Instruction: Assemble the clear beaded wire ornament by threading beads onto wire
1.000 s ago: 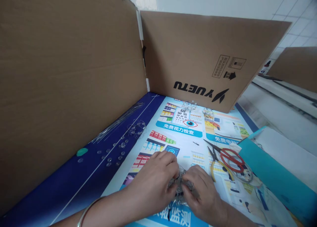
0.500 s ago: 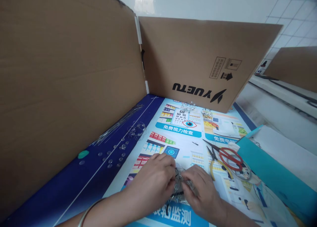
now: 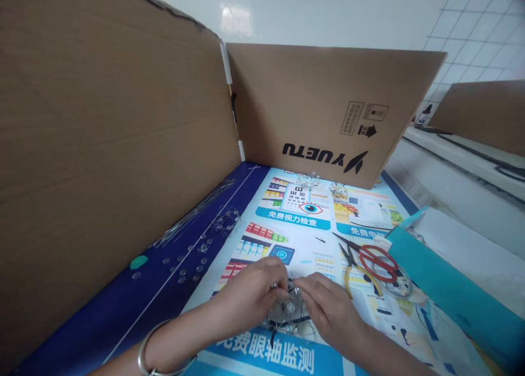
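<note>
A beaded wire piece (image 3: 290,309), with clear beads, thin looping wires and a dark band, lies on the printed sheet between my hands. My left hand (image 3: 260,282) grips its upper left edge with closed fingers. On the upper right edge, my right hand (image 3: 330,302) pinches the piece with thumb and forefinger. My fingers hide the exact spot of the grip. Right of my right hand lie red-handled scissors (image 3: 377,261) and yellow-handled pliers (image 3: 365,277), with a coil of wire (image 3: 404,284) partly under the scissors.
Cardboard panels (image 3: 328,97) stand behind and on the left. Loose clear beads (image 3: 182,272), a green lump (image 3: 138,262) and straight wires (image 3: 192,215) lie on the left. Beaded pieces (image 3: 307,180) sit at the back. A teal box (image 3: 451,280) stands at the right.
My hands have shifted slightly, and the left has turned and moved a little away from the piece's middle. More of the beads and dark band shows. The camera view has tilted slightly.
</note>
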Demonstrator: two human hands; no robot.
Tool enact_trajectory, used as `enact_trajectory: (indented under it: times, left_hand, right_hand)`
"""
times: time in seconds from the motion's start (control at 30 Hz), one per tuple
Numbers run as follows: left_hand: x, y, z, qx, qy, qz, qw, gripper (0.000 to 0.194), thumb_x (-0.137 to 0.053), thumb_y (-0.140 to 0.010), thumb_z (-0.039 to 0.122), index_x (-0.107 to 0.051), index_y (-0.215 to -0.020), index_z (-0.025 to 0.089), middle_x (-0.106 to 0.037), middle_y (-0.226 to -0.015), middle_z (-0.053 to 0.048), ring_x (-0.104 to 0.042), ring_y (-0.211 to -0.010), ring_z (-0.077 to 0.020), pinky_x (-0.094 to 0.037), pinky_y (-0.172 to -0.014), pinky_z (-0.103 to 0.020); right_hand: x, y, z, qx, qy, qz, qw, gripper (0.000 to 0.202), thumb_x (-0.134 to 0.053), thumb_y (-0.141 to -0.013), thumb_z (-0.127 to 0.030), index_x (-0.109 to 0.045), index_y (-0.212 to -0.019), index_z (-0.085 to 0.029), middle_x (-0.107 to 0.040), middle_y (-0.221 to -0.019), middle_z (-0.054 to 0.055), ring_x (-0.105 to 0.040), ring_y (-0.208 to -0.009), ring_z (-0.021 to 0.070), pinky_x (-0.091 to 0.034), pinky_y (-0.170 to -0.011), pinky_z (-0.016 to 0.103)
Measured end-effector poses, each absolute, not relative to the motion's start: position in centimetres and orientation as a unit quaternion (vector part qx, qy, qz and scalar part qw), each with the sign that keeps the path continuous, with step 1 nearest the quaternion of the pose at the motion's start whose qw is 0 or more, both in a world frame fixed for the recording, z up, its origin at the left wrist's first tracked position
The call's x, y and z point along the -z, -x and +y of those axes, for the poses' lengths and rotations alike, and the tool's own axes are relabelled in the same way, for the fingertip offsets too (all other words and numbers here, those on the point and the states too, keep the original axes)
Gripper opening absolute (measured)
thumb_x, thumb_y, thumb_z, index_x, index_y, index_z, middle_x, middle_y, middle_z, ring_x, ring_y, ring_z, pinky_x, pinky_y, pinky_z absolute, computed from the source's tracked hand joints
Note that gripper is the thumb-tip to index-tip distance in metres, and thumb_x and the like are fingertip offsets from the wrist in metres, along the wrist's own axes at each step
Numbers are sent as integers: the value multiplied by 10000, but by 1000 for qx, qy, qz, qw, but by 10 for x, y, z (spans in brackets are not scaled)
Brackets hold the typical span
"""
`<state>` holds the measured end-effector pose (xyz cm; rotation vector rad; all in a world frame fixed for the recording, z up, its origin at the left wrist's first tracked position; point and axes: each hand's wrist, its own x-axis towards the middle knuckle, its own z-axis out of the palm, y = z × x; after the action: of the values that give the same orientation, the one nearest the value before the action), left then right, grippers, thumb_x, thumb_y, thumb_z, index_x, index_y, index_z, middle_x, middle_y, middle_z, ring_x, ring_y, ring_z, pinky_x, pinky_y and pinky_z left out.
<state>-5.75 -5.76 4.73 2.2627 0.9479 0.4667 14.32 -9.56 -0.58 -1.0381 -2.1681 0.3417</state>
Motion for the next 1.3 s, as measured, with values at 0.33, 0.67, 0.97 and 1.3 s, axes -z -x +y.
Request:
enact_trajectory:
  times: [0.33, 0.67, 0.97, 1.3]
  left_hand:
    - [-60, 59, -63, -123, -899, 365, 210, 196, -519, -823, 243, -654, -693, 185, -597, -989, -57, -563, -889, -227, -428, -783, -392]
    - [-41, 46, -67, -199, -865, 409, 210, 121, -553, -733, 121, -644, -675, 177, -638, -913, -49, -569, -865, -223, -444, -790, -396]
    - [-33, 43, -63, -271, -804, 401, 346, 157, -511, -715, 48, -575, -628, 161, -609, -869, -36, -567, -846, -160, -448, -762, -294]
    - [-31, 44, -63, -249, -822, 410, 307, 142, -525, -680, 41, -550, -667, 180, -584, -744, -2, -532, -741, -155, -427, -689, -282]
  right_hand:
    - [1, -145, -94, -155, 431, -856, 240, 332, -393, -890, -141, -508, -1196, -195, -590, -970, 86, -584, -835, 186, -512, -736, 325]
    - [0, -143, -94, -190, 445, -836, 260, 287, -387, -892, -151, -528, -1137, -199, -592, -938, 74, -573, -824, 180, -495, -727, 318]
    - [-1, -143, -94, -215, 456, -813, 291, 285, -408, -870, -135, -528, -1117, -212, -603, -920, 63, -581, -813, 177, -482, -693, 303]
    - [-3, -141, -94, -220, 461, -810, 287, 263, -433, -859, -130, -551, -1082, -202, -613, -927, 67, -584, -824, 174, -477, -712, 289]
